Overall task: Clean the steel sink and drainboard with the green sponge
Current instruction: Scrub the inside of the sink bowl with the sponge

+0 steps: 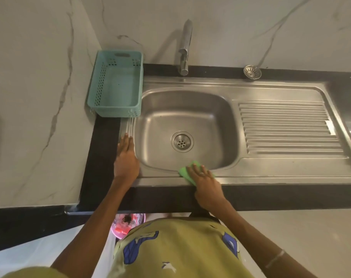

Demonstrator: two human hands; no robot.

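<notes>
The steel sink (pixel 160 125) has a round drain (pixel 182 141) in its basin, and its ribbed drainboard (pixel 286 127) lies to the right. My right hand (pixel 203 180) presses flat on the green sponge (pixel 185 171), which lies on the sink's front rim at the basin's near edge. My left hand (pixel 126 157) rests flat, fingers together, on the sink's left rim beside the basin. It holds nothing.
A teal plastic basket (pixel 115 85) stands at the sink's back left corner. The steel tap (pixel 185 47) rises behind the basin. A loose metal strainer (pixel 252 72) lies on the black counter behind the drainboard. A pink bin (pixel 128 225) sits below the counter edge.
</notes>
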